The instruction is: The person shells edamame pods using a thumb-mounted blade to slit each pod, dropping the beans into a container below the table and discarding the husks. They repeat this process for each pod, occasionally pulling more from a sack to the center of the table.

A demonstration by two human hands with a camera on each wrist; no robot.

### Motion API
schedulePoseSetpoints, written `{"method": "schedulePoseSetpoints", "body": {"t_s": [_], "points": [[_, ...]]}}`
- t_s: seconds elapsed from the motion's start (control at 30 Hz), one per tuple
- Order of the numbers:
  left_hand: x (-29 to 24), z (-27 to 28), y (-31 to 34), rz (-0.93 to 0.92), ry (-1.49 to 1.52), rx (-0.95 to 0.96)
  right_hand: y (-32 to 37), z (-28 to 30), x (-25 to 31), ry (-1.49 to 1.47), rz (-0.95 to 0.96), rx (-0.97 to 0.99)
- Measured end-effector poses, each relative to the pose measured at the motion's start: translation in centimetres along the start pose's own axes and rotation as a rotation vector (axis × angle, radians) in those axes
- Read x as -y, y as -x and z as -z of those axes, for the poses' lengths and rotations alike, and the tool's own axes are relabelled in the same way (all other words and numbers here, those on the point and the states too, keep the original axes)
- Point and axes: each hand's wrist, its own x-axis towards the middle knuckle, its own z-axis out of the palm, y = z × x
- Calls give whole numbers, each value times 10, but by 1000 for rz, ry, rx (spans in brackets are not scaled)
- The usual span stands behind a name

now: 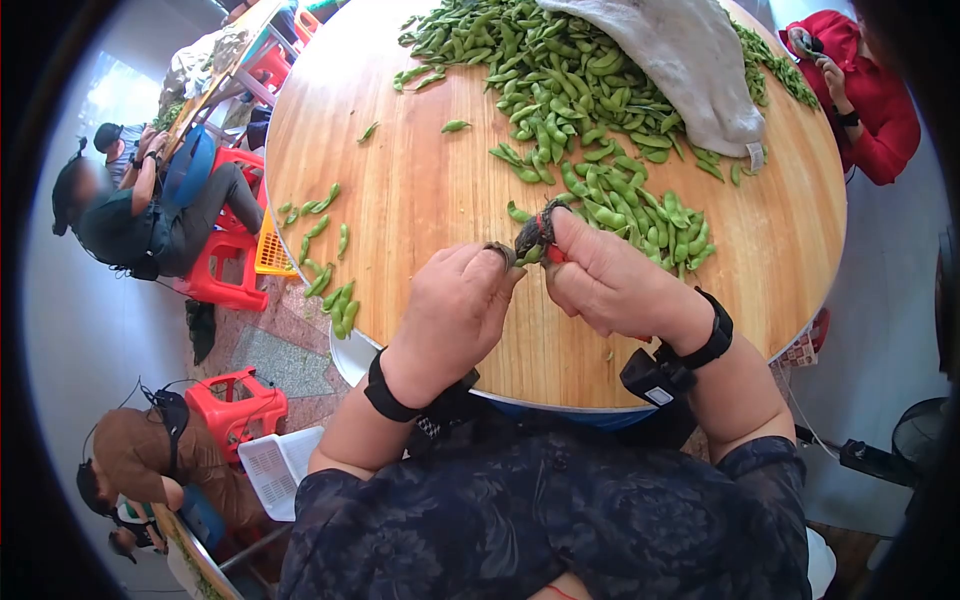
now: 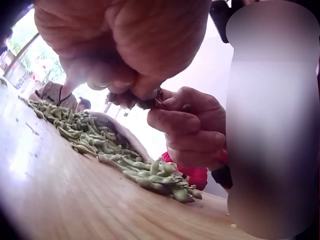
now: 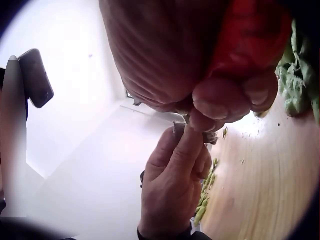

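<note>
Over the near part of the round table [image 1: 430,190], my two hands meet. My left hand [image 1: 455,305] pinches a green soybean pod [image 1: 530,256] at its fingertips, a dark band wrapped round one finger. My right hand [image 1: 620,280] grips a red-handled tool [image 3: 250,40] against the palm; its working end is hidden by fingers. Dark wrapping [image 1: 537,228] shows by the right thumb, and both hands' fingertips come together at the pod. Just beyond lies a spread of soybean pods [image 1: 640,215].
A large heap of pods [image 1: 560,70] lies at the far side, partly under a pale cloth [image 1: 680,60]. Several pods [image 1: 340,310] lie at the left edge. A person in red [image 1: 880,100] sits at the far right. Red stools [image 1: 235,400] and a white basket [image 1: 275,475] stand left.
</note>
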Motion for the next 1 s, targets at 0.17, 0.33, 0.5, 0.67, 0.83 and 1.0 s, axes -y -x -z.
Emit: {"method": "schedulePoseSetpoints", "body": {"t_s": [0.17,0.33,0.5,0.67,0.83,1.0], "points": [[5,4,5,31,38,35,-5,-8,-14,-28,47,-17],[14,4,9,886,1809,373,-6,-11,-17,-19,276,1],[10,0,4,743,1792,426,0,3,-1,-459,-5,120],[4,8,-2,366,622,252,2,4,3,-473,-43,74],[-2,18,-3,567,990,302,7,1,9,-448,-32,111],[-8,7,1,536,838,197,4,-2,2,-298,10,57]]}}
